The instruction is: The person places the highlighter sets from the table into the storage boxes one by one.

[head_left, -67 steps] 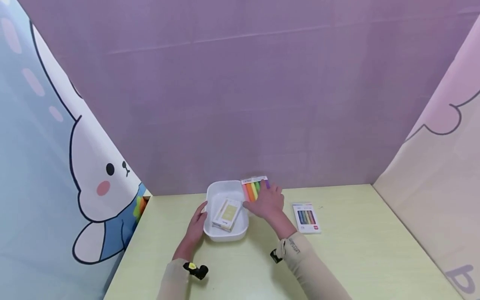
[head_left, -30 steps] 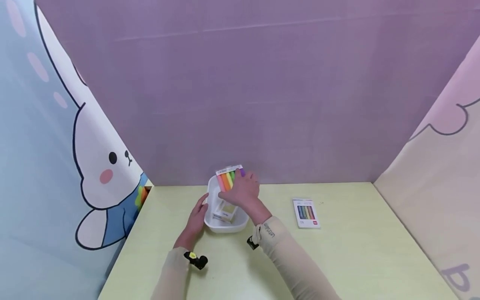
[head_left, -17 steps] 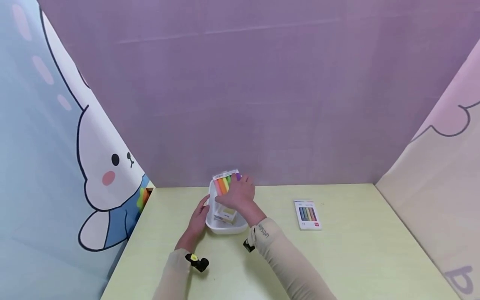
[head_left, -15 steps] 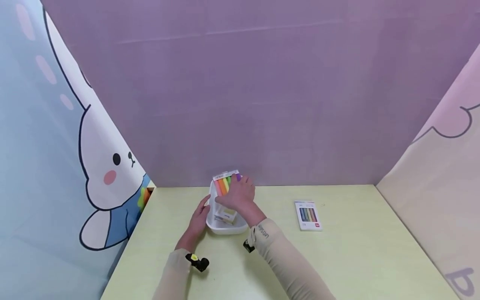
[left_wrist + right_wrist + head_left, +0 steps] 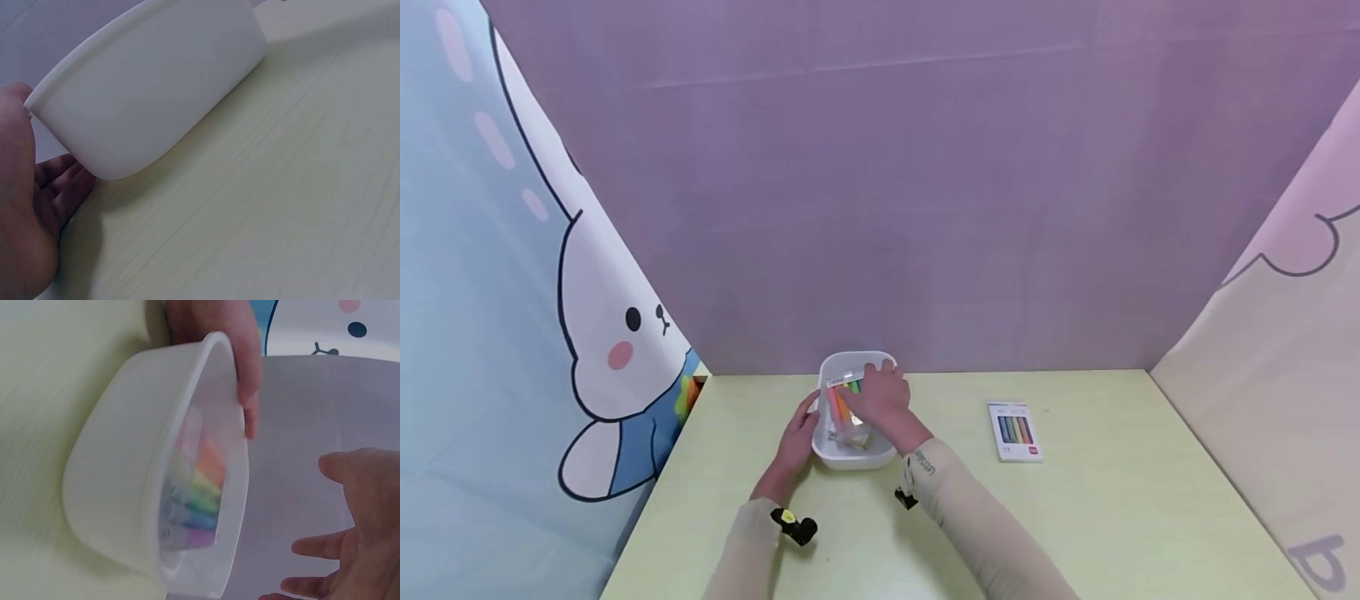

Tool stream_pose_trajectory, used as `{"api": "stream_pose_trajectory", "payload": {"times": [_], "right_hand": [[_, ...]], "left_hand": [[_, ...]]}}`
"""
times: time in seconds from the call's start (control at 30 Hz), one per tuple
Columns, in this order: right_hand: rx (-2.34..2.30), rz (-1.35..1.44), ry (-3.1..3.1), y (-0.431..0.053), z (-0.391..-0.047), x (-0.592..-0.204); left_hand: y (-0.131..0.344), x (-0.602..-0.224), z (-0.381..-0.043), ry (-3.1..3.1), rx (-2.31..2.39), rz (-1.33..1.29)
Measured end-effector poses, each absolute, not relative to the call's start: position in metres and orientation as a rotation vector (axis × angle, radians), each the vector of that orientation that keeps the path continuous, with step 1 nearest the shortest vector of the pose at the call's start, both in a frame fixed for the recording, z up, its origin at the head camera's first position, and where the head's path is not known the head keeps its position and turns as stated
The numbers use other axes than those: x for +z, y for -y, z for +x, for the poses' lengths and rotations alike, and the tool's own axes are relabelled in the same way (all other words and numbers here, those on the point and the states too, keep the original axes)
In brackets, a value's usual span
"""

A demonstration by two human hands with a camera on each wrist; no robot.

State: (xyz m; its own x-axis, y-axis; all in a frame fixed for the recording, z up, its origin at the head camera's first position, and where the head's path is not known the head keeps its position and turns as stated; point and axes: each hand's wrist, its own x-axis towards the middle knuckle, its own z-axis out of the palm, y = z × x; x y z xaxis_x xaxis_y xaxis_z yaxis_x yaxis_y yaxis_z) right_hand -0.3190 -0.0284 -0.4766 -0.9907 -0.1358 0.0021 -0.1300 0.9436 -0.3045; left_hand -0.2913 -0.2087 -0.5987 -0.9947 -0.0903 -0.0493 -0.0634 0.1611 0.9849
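A white plastic bin (image 5: 853, 461) stands at the back of the table. My left hand (image 5: 793, 442) holds its left side, thumb at the rim and fingers low against the wall in the left wrist view. Inside lies a clear pack of rainbow-coloured markers (image 5: 837, 408), partly covered by my right hand (image 5: 883, 400) in the head view. From the right wrist, the markers look blurred within the bin. That view also shows my right hand's spread fingers beyond the rim, apart from the pack. Under the pack, part of a small white box (image 5: 861, 442) shows.
Right of the bin, a flat white box (image 5: 1017, 451) printed with coloured sticks lies on the pale wooden table (image 5: 1120, 500). A purple cloth (image 5: 880, 208) hangs behind. Printed curtains stand on both sides, a rabbit on the left one (image 5: 598, 367).
My right hand has carried the marker pack from beside the bin leftward over it, and the pack now lies lower, inside. The hand has let go. My left hand has stayed on the bin.
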Motion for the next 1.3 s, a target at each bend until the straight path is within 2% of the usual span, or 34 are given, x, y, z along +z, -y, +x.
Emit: {"api": "stream_pose_trajectory", "payload": {"times": [0.2,0.77,1.3], "right_hand": [[-0.507,-0.223,-3.086,0.011,-0.326,-0.482],[-0.502,-0.198,-3.099,-0.036,-0.341,-0.503],[-0.519,-0.154,-3.100,-0.096,-0.330,-0.524]], "left_hand": [[0.205,-0.609,-0.295,2.360,-1.993,0.155],[0.212,-0.607,-0.300,2.413,-1.959,0.206],[0.214,-0.609,-0.300,2.449,-1.938,0.213]]}}
